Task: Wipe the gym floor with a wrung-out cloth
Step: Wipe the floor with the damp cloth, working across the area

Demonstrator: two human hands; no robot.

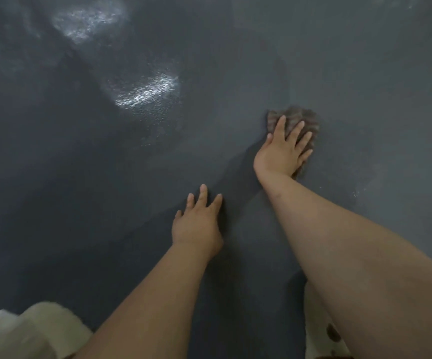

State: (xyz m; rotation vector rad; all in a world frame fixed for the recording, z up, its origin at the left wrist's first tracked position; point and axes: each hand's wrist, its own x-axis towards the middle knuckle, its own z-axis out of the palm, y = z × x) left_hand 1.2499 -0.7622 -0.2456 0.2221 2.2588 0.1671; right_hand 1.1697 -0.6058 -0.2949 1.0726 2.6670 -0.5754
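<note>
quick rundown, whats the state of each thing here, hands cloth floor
right hand: fingers spread flat, pressing on the cloth
left hand: fingers straight, flat on the bare floor, holding nothing
cloth: bunched, lying on the floor under the right hand
floor: dark, with shiny patches to the upper left

Dim, grey light. Two white glare patches (145,93) shine on the wet floor (365,73), up and left of the cloth (300,120). Arm shadows fall leftward. The cloth edges are blurred; the frame corners look soft and stretched.
</note>
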